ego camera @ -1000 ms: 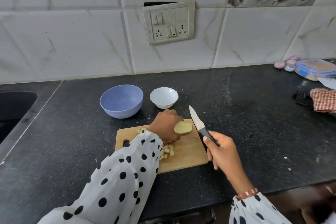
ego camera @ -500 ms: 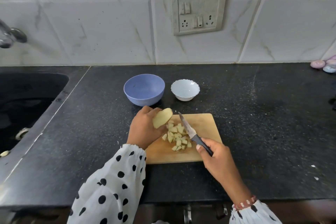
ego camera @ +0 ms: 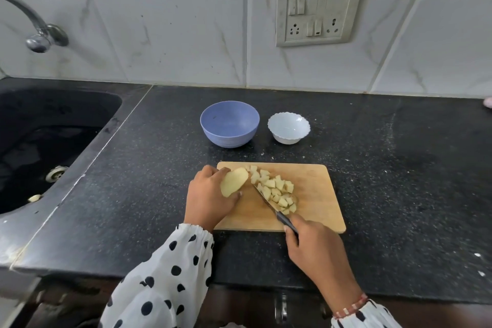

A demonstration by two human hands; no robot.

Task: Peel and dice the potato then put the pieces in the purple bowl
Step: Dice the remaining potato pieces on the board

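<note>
A wooden cutting board (ego camera: pixel 316 189) lies on the black counter. My left hand (ego camera: pixel 207 198) holds a peeled potato half (ego camera: pixel 233 181) at the board's left edge, cut face towards me. Several pale diced potato pieces (ego camera: pixel 277 189) are heaped on the board just right of it. My right hand (ego camera: pixel 315 251) grips a knife (ego camera: pixel 271 204) by its dark handle; the blade lies flat-edged against the left side of the heap. The purple bowl (ego camera: pixel 229 128) stands empty behind the board.
A small white scalloped bowl (ego camera: pixel 288 128) sits right of the purple bowl. A dark sink (ego camera: pixel 40 146) with a tap (ego camera: pixel 37 34) lies to the left. A tiled wall with a switch plate (ego camera: pixel 318 12) rises behind. The counter's front edge runs below the board.
The view has swung left and down. My left hand lifted off the diced pieces with the potato half, and the knife came down from the air to the left side of the heap.
</note>
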